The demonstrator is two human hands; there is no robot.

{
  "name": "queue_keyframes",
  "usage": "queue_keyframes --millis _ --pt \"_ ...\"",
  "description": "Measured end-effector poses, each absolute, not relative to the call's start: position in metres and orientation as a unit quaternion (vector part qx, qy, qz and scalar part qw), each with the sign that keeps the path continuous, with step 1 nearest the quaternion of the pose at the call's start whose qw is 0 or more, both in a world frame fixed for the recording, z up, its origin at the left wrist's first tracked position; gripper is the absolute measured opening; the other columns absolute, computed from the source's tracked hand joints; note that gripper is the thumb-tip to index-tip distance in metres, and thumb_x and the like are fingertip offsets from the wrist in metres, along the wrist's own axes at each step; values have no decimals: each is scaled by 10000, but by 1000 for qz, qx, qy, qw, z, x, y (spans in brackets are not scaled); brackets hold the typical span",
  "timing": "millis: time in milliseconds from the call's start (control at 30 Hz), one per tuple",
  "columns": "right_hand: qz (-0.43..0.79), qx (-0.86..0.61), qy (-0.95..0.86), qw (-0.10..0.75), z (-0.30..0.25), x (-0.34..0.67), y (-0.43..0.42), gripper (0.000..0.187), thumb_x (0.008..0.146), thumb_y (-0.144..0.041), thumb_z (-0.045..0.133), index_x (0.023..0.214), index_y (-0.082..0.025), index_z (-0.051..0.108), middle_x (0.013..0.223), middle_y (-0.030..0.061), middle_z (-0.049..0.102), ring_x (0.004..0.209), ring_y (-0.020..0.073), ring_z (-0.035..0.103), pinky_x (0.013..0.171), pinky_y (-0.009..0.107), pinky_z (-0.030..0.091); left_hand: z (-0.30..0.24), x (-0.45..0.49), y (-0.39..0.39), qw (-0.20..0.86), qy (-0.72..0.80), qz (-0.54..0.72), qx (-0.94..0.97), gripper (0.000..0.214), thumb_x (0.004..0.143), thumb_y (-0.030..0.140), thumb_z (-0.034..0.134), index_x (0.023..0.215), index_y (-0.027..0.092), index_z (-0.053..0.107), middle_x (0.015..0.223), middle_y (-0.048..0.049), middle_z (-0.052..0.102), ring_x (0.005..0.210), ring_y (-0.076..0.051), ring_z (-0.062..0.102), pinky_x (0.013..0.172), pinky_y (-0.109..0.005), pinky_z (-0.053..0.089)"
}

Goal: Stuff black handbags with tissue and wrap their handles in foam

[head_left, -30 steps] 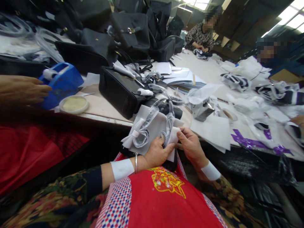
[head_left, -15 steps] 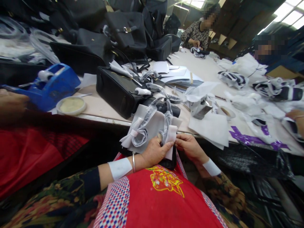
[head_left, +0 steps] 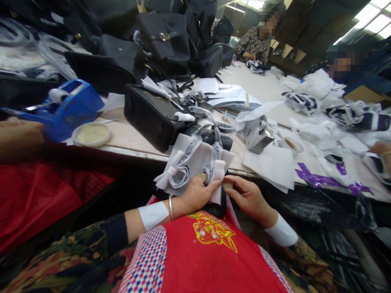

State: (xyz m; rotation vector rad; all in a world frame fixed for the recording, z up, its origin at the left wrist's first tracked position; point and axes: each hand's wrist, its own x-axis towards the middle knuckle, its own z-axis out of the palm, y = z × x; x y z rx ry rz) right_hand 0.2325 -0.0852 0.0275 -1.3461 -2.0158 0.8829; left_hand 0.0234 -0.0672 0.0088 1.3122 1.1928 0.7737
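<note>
Sitting in left hand (head_left: 198, 195): white foam wrap (head_left: 218, 171); right hand (head_left: 249, 198) alongside.

no words or numbers can be read, an unreadable gold mark (head_left: 120, 49) is seen on a black bag (head_left: 117, 62) back from the near edge of the worktop (head_left: 126, 134)

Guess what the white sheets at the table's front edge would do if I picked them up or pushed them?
The white sheets would probably bend easily and feel light, since they look thin and flat. Pushed toward the front, they might slide off, because a corner sticks out past the edge of the table.
</note>
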Motion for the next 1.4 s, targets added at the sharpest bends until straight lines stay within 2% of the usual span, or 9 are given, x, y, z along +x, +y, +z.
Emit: queue_keyframes --millis 67,267,400,667,800,967,1200,1300,1400 --pt "306 -466 -783 275 34 235 -87 361 912 -200 665 1270 -215 623 992 63 715 845 195 676 768 325 568 6 24 -67 569 507 329 559 339 897 429 633 1021 124 715 971 -95 766 882 -234 703 791 -330 527" --pt "130 -324 -904 246 54 232 -68 194 970 -110 547 1090 -183 681 993 103 705 898 203 662 764 325 562 5 24 -68 555 507 333 569 322 892 426 639 992 130 719 960 -93 771 878 -236 710 791 -333 543" --pt "37 -239 -957 162 68 220 -53 241 985 -90 475 1061 -159 692 988 115 719 873 214 632 751 358 517 7 25 -67 542 486 333 600 277 912 365 610 1019 131 714 1003 -98 770 908 -230 701 827 -334 547" --pt "92 -181 -978 46 84 196 -24 197 958 -74 507 928 -164 681 1329 116 638 1374 288 454 1033 439 418 1 18 -64 503 436 329 669 207 923 245 519 1008 134 672 983 -97 739 880 -228 677 814 -354 546" --pt "160 -193 -967 48 78 193 -13 212 949 -45 478 885 -157 645 1171 105 695 1133 225 612 971 406 439 5 14 -66 524 432 322 660 182 854 272 632 964 131 668 898 -58 716 823 -216 660 760 -327 539" --pt "183 -201 -959 80 71 187 -13 178 925 -73 518 806 -155 622 950 100 691 887 200 605 829 360 467 1 21 -67 548 445 360 610 265 856 369 678 986 138 677 934 -42 719 846 -198 649 782 -315 523" --pt "271 -206 -932 125 77 190 -2 120 967 -134 555 973 -169 670 1052 99 691 974 179 646 851 316 519 -5 24 -67 550 478 356 585 238 916 361 588 867 147 680 814 -22 703 763 -175 633 713 -291 503" --pt "206 -235 -947 69 85 177 3 292 926 -128 607 1214 -159 642 1162 128 669 1050 211 629 887 349 505 -2 23 -67 552 487 350 579 195 895 317 597 906 144 687 876 -58 733 801 -205 656 727 -319 517" --pt "112 -231 -965 -60 92 156 6 235 884 -147 666 1116 -156 699 1039 104 687 928 213 619 797 341 464 0 24 -68 552 496 360 565 194 836 271 653 958 127 694 956 -100 754 858 -250 680 750 -360 537"
